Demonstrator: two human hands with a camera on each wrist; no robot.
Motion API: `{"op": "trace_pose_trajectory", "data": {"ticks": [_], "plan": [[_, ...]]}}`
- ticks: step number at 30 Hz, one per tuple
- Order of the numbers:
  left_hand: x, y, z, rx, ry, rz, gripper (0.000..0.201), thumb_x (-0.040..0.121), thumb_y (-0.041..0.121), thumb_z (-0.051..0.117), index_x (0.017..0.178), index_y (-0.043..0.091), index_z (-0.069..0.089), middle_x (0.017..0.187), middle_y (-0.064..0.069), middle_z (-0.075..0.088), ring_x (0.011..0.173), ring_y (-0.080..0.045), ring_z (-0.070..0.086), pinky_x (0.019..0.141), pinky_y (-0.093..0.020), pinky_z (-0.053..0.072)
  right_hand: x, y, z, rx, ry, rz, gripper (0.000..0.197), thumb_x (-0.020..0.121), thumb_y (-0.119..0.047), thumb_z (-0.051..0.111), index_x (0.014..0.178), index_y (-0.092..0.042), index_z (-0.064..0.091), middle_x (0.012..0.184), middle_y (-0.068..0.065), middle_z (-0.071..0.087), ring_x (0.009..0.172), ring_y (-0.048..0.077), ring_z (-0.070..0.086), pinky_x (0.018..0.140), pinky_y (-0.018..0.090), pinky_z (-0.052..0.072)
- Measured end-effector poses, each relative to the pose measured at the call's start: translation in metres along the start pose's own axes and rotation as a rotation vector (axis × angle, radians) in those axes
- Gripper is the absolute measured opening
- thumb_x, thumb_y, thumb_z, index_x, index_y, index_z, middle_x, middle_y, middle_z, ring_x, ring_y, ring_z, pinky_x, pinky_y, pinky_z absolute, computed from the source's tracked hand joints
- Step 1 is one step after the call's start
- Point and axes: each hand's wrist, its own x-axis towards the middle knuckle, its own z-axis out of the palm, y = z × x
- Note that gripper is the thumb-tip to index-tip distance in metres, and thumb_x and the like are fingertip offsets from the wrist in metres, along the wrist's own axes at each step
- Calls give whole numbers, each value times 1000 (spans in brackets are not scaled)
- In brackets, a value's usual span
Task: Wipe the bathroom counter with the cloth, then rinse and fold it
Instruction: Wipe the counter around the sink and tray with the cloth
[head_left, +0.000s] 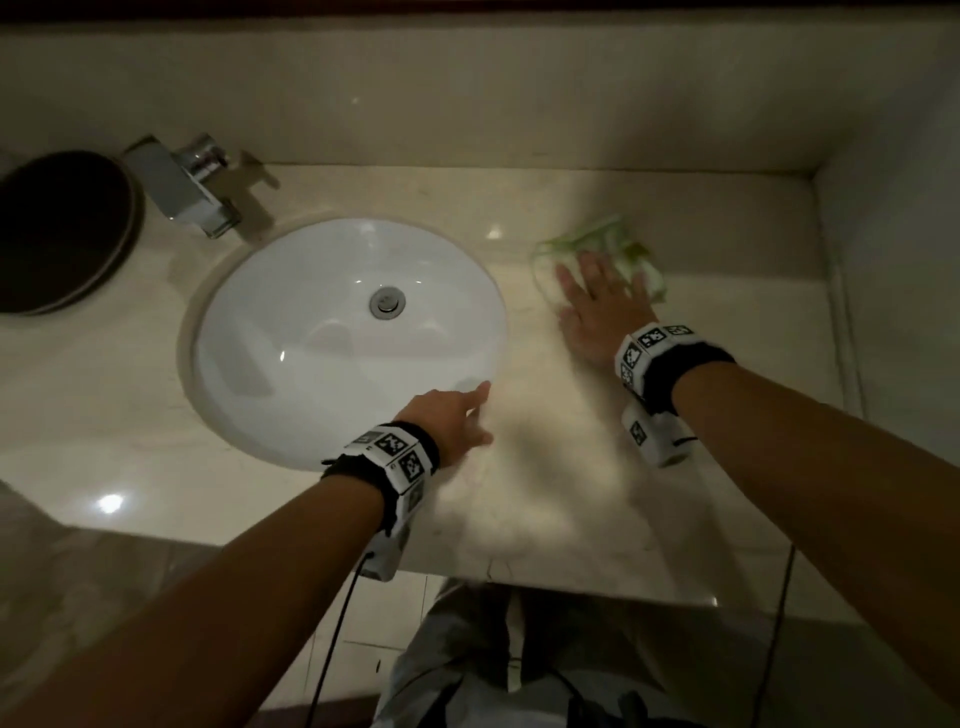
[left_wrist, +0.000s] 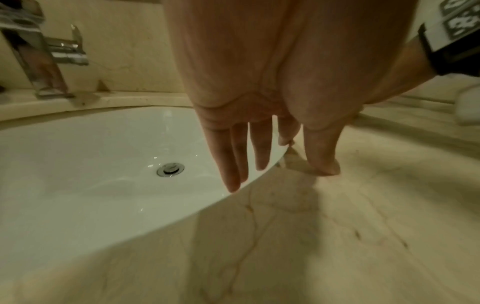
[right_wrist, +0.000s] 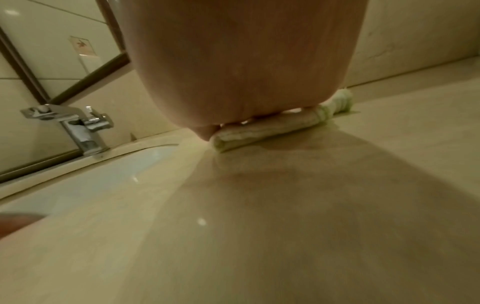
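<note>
A pale green and white cloth lies bunched on the beige marble counter, right of the sink. My right hand presses flat on the cloth with straight, spread fingers. In the right wrist view the palm sits over the cloth, hiding the fingers. My left hand hovers at the sink's right rim, fingers straight and slightly apart, holding nothing. The left wrist view shows those fingers hanging over the sink edge, with the thumb toward the counter.
A white oval sink with a chrome drain is set into the counter. A chrome faucet stands at the back left, beside a dark round lid or bin. Walls close off the back and right side.
</note>
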Motion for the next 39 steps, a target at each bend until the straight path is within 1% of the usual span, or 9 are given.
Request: {"op": "trace_pose_trajectory", "data": {"ticks": [4,9,12,16,20,25,30,37,39], "plan": [[6,16,2,59,195,122,70,92,51,52,152,34,20,161,6,16,144,-19,26,114,-34,25,-50,3,11,-20,-48,-90,60,101,-41,25,154,-31,-3,162,2,-12,149,24,-8,117,57,1],[14,57,14,122,74,153,106,79,68,59,154,27,-3,161,7,-14,149,-22,-8,118,-41,18,-117,20,43,-14,15,-251,59,95,-42,31,152,-25,26,160,9,22,146,31,22,109,64,21],[17,66,23,160,34,118,120,74,69,64,153,19,-10,160,2,-21,147,-27,-16,120,-47,13,-118,26,45,-6,-12,-262,58,97,-46,24,152,-30,20,162,3,15,149,25,12,113,60,13],[20,65,25,137,10,95,121,75,64,67,153,16,-12,159,-2,-24,146,-29,-20,120,-47,6,-97,31,34,-3,20,-257,56,98,-47,21,153,-37,11,163,-3,4,150,20,1,117,56,3],[21,69,22,123,-18,62,121,74,59,71,153,17,-12,159,-2,-24,145,-29,-21,120,-47,6,-41,40,10,14,-21,-120,55,102,-47,19,152,-40,-2,162,-7,-11,149,17,-12,118,52,-6],[20,71,18,108,-22,56,121,73,57,73,153,19,-10,159,0,-22,146,-28,-20,120,-47,7,6,46,-6,6,-54,-47,55,102,-47,17,152,-39,-5,162,-6,-14,149,18,-12,118,53,-4],[18,75,18,115,-9,49,121,73,57,74,153,19,-9,159,0,-22,146,-27,-19,120,-47,7,-14,40,-5,14,-54,-29,58,101,-44,21,152,-36,-6,162,-4,-15,149,20,-13,118,53,-6],[19,73,21,114,7,63,123,72,60,72,153,20,-10,159,0,-22,146,-27,-19,120,-47,8,-99,37,26,-20,-25,-119,63,98,-43,24,153,-32,-5,162,2,-13,149,24,-12,116,56,-5],[19,71,21,116,11,63,123,71,62,72,153,20,-10,159,0,-22,146,-27,-18,120,-47,8,-117,35,35,-25,-21,-153,64,95,-44,21,154,-30,1,163,5,-5,150,27,-6,116,59,0]]}}
